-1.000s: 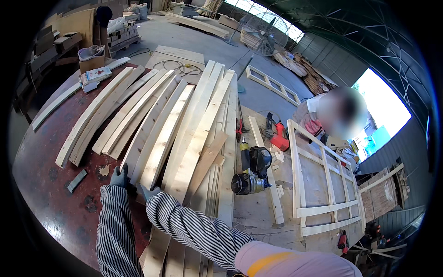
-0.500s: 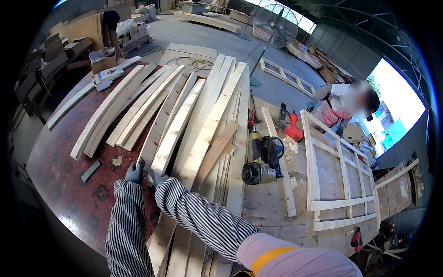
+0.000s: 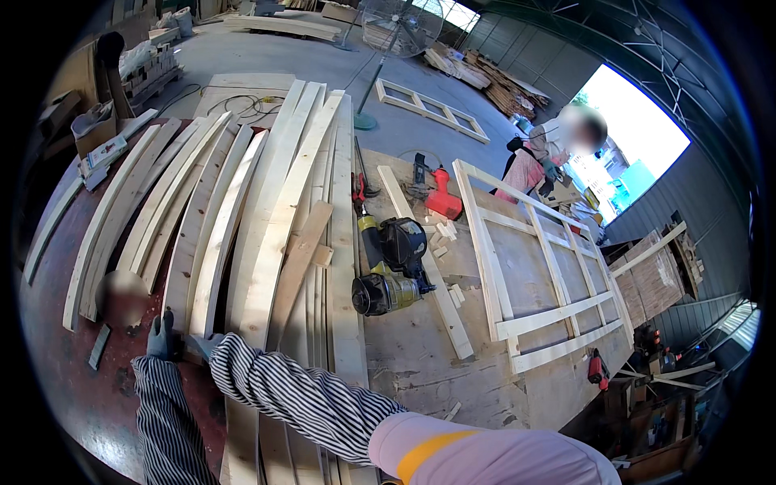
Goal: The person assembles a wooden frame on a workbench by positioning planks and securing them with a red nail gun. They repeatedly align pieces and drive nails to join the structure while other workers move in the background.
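Note:
My left hand (image 3: 160,339), in a grey-blue glove, is at the near end of a pale wooden board (image 3: 194,242) on the dark red tabletop (image 3: 61,372). Its thumb and a finger are stretched up and apart, touching or very near the board's left edge. Close to its right, my right hand (image 3: 204,345), gloved alike, reaches the near end of the neighbouring board (image 3: 229,234). Most of its fingers are hidden, so its grip is unclear. Both arms wear black-and-white striped sleeves. Several long boards lie side by side left and right of my hands.
A nail gun (image 3: 388,267) and a red power tool (image 3: 443,196) lie on the right worktable. Beyond them lies a slatted wooden frame (image 3: 508,330). Another person (image 3: 537,153) stands behind it. A small grey block (image 3: 99,347) lies to the left, and a stand fan (image 3: 396,36) farther back.
My view has swung right, so the whole scene sits farther left. Both hands stay by the board ends; the left fingers look more upright. The person beyond the frame has straightened somewhat.

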A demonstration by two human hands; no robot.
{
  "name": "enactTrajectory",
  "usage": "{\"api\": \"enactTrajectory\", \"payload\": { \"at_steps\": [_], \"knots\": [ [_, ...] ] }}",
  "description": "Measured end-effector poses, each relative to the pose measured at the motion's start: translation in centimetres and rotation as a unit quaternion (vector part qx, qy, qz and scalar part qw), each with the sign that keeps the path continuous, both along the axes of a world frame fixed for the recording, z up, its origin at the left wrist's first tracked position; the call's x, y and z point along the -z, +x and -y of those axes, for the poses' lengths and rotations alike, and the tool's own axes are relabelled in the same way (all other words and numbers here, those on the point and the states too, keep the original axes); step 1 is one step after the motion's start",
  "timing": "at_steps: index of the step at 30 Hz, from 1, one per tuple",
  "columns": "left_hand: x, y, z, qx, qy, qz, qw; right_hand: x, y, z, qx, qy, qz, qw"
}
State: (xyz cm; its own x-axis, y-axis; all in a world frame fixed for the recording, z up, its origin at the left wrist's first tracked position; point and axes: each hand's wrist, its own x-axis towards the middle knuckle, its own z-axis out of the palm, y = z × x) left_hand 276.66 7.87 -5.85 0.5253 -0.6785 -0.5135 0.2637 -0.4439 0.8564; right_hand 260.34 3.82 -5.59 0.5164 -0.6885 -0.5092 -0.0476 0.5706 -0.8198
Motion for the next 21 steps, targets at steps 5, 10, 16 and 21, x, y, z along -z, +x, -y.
{"api": "enactTrajectory", "payload": {
  "at_steps": [5, 10, 16, 21],
  "knots": [
    [0.6, 4.7, 0.3, 0.067, -0.141, 0.105, 0.982, 2.8, 0.0, -0.3, 0.017, 0.024, 0.063, 0.998],
    [-13.6, 0.5, -2.0, -0.050, -0.024, -0.048, 0.997, -0.9, -3.2, -2.1, 0.010, 0.046, 0.093, 0.995],
    [-17.9, -14.4, -8.5, -0.036, -0.038, -0.040, 0.998, -15.5, -13.7, -6.5, 0.038, 0.225, 0.089, 0.970],
    [-18.5, -25.1, -15.6, -0.087, -0.069, -0.091, 0.990, -11.3, -23.3, -11.1, -0.072, 0.112, 0.038, 0.990]
  ]
}}
